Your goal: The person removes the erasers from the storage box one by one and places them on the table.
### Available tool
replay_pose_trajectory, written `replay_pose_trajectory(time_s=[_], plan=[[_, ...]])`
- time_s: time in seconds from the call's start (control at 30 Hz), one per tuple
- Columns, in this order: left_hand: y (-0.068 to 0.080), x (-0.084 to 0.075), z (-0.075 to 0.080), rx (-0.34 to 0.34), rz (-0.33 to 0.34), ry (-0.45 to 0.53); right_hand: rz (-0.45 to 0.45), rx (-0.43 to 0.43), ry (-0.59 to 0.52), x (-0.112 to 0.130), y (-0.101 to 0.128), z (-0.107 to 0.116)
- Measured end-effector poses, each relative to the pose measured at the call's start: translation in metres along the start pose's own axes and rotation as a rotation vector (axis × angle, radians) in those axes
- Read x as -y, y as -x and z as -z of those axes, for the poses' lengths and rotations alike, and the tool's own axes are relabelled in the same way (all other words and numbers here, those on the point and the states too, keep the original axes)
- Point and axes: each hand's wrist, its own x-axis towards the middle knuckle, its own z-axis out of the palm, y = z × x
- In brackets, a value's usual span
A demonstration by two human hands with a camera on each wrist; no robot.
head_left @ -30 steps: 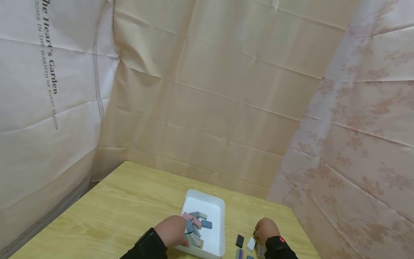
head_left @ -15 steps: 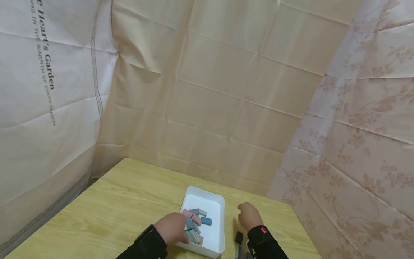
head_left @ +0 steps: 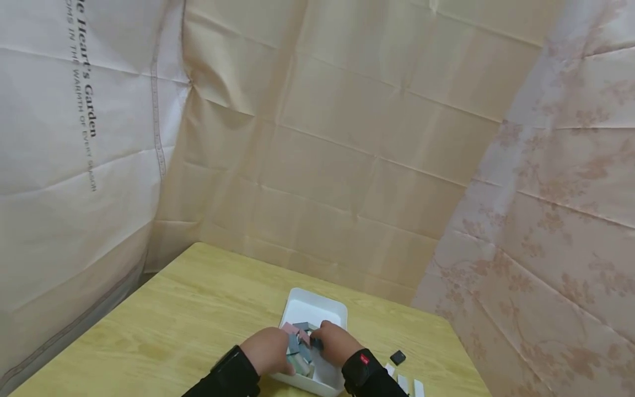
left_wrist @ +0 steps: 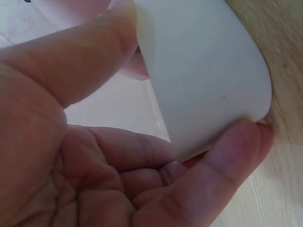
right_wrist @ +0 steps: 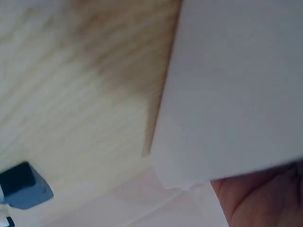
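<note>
White tray (head_left: pixel 336 310), pink, grey-blue and green blocks (head_left: pixel 299 336), black block (head_left: pixel 397 357), light woodgrain table (head_left: pixel 193 309)

Tray (head_left: pixel 311 300) is set on the table (head_left: pixel 198 309), near its front edge, approx. mid-width. Blocks (head_left: pixel 299 330) are piled in the tray's front half. Left hand (head_left: pixel 268 348) is placed at the tray's front-left corner, w/ right hand (head_left: pixel 336 342) over its front-right part. A small block (head_left: pixel 397 357) lies right of the tray; more pieces (head_left: pixel 409 384) are lined at the front edge.

The head view looks down from afar at the white tray (head_left: pixel 317 300); both wrist views press close against its wall.
</note>
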Motion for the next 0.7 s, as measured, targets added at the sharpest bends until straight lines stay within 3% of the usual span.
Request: replay_pose_trajectory(time_s=[0.27,0.43,0.57,0.7], plan=[[0.0,0.001,-0.003,-0.038,-0.041,-0.001,-0.022,-0.1,-0.017,0.005,0.008,0.0],[0.001,0.001,-0.004,-0.032,-0.034,0.01,-0.141,-0.14,-0.114,-0.001,0.017,0.007],[0.0,0.001,-0.006,-0.036,-0.031,-0.011,-0.288,-0.244,-0.119,-0.026,0.031,0.019],[-0.001,0.001,-0.009,-0.044,-0.035,-0.042,-0.416,-0.336,-0.043,-0.068,0.063,0.024]])
